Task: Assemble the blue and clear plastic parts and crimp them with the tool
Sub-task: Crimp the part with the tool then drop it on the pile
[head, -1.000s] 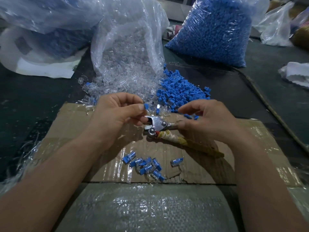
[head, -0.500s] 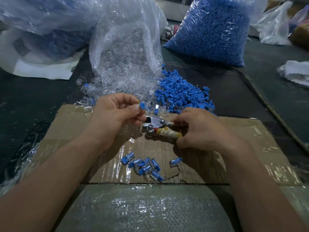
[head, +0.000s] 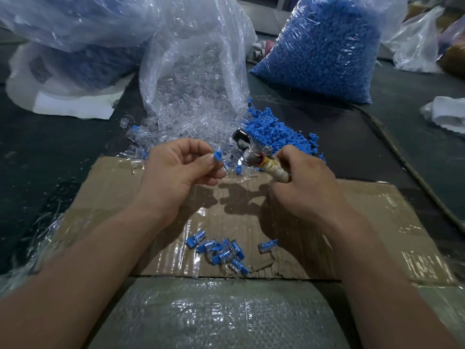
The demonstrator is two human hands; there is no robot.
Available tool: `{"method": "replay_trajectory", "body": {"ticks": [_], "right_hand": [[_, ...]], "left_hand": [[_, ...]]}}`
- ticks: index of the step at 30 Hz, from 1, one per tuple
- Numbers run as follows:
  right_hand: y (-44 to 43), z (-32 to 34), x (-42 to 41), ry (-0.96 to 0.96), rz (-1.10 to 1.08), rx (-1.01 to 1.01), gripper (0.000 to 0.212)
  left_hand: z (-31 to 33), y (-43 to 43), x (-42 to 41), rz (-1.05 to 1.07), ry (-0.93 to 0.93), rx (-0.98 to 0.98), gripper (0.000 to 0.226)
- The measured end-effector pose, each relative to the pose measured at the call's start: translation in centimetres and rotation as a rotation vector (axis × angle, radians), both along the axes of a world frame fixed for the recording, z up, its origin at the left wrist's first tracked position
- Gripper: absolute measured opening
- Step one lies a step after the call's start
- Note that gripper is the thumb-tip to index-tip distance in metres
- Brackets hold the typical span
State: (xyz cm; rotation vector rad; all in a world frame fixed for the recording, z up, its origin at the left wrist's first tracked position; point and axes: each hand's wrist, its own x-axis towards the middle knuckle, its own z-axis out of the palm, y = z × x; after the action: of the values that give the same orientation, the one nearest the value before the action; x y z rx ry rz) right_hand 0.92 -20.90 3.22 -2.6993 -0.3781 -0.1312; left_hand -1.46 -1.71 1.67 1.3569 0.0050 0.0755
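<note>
Pinching a small blue part [head: 218, 157] between the thumb and first finger, the left hand [head: 176, 172] holds it in the air above the far edge of the cardboard [head: 251, 205]. Its other fingers [head: 191, 159] are curled narrow toward the palm. The part stands roughly upright, leaning a little to the right. Whether a clear shell is on it I cannot tell, because the clear heap lies behind it.

The right hand [head: 307, 187] grips the tool [head: 249, 153] by a handle wound with yellowish tape. The long axis of the tool runs from near right to far left, and its shiny metal head points at the heaps. The head is blurred.

Just beyond the hands, a heap of blue pieces [head: 276, 132], matte and angular, touches a heap of clear pieces [head: 191, 117] that spills from a crinkled plastic bag [head: 191, 59]. A full bag of blue pieces [head: 322, 51] stands far right on the dark surface [head: 50, 147]. Near the person, finished parts [head: 221, 253], blue inside clear shells, lie in a loose cluster on the taped, glossy cardboard, pointing in many directions.
</note>
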Motion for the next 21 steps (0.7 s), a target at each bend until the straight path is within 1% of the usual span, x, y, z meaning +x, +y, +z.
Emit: {"method": "replay_trajectory", "body": {"ticks": [2, 4, 14, 21], "right_hand": [[0.31, -0.11, -0.16, 0.019, 0.020, 0.033, 0.021], [0.53, -0.14, -0.26, 0.037, 0.047, 0.040, 0.022], [1.00, -0.29, -0.50, 0.091, 0.112, 0.008, 0.022], [1.05, -0.23, -0.52, 0.089, 0.129, -0.010, 0.020]], "left_hand": [[0.14, -0.08, -0.09, 0.008, -0.015, 0.022, 0.008], [0.21, -0.12, -0.15, 0.018, -0.029, 0.057, 0.011], [0.35, -0.41, -0.26, 0.083, -0.093, 0.147, 0.020], [0.57, -0.51, -0.43, 0.085, -0.107, 0.213, 0.019]]}}
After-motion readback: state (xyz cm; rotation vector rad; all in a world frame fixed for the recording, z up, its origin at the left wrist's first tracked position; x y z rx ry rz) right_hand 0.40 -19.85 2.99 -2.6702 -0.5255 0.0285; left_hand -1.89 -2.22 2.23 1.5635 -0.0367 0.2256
